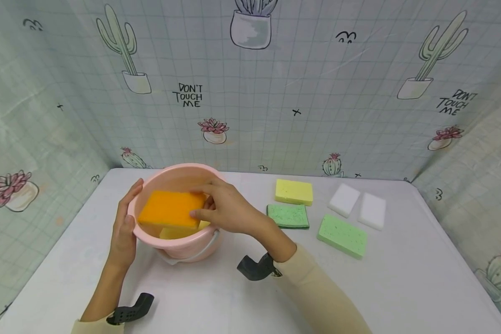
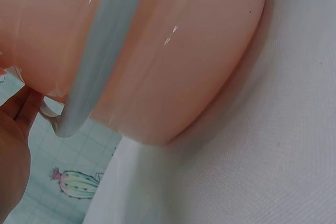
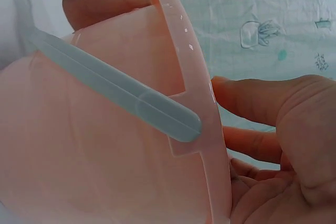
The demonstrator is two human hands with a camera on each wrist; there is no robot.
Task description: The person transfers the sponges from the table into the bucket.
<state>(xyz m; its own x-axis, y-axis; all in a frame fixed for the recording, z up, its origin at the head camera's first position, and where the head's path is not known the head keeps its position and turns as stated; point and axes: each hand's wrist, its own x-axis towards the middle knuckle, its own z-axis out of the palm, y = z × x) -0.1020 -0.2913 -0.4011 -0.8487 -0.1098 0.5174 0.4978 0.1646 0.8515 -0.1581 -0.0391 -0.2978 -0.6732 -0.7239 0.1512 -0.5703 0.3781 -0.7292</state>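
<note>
A pink bucket (image 1: 179,253) with a pale grey handle (image 3: 113,85) stands on the left half of the table. My left hand (image 1: 123,232) rests against its left outer side near the rim, fingers fairly straight; the left wrist view shows its fingers (image 2: 23,106) touching the wall. Over the bucket's mouth, my right hand (image 1: 229,208) pinches an orange sponge (image 1: 171,208) by its right end, thumb in front. Beneath it, yellow sponge pieces (image 1: 177,233) show inside the bucket. In the right wrist view the rim hides the orange sponge from my right hand (image 3: 294,140).
Right of the bucket on the white table (image 1: 242,306) lie a yellow sponge (image 1: 294,191), a green sponge with a dark underside (image 1: 287,216), a light green sponge (image 1: 342,235) and two white sponges, one left (image 1: 344,200), one right (image 1: 372,211). Cactus-print cloth (image 1: 250,93) hangs behind.
</note>
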